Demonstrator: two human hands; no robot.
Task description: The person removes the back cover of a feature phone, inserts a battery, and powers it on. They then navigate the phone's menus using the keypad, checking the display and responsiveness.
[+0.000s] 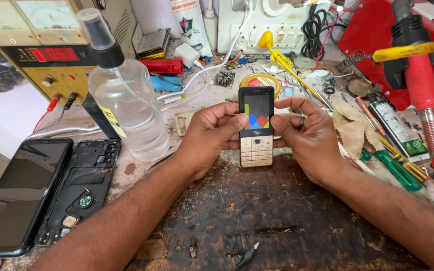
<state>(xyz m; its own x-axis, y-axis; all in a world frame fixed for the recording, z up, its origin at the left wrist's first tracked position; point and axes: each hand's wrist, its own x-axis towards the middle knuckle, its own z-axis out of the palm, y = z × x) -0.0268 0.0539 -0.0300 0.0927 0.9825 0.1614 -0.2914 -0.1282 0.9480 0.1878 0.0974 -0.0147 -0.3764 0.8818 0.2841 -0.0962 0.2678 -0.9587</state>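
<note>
The keypad phone [256,125] screen glows with coloured shapes; far left, a red display [54,54] on the yellow power supply [51,60].

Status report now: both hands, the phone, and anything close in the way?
Left hand and right hand both grip the keypad phone, screen lit, above the workbench. Clear spray bottle stands just left. Nothing between the hands.

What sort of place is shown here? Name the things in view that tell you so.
Most likely a phone repair bench. Both hands hold a keypad phone with its screen lit; an opened smartphone body lies on the worn table, and a bench power supply stands behind a clear spray bottle.
</note>
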